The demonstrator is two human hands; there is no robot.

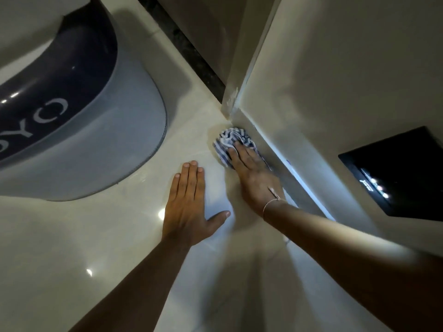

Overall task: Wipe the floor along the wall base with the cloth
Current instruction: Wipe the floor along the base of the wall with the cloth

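A blue-and-white striped cloth lies bunched on the glossy cream floor, right against the wall base near a corner. My right hand presses flat on the cloth, fingers over its near half, a thin bracelet on the wrist. My left hand rests palm-down on the bare floor just left of it, fingers together and thumb spread, holding nothing.
A large grey and dark-blue rounded appliance with white letters stands on the floor to the left. A dark strip runs along the far wall. A black panel with small lights is set in the right wall.
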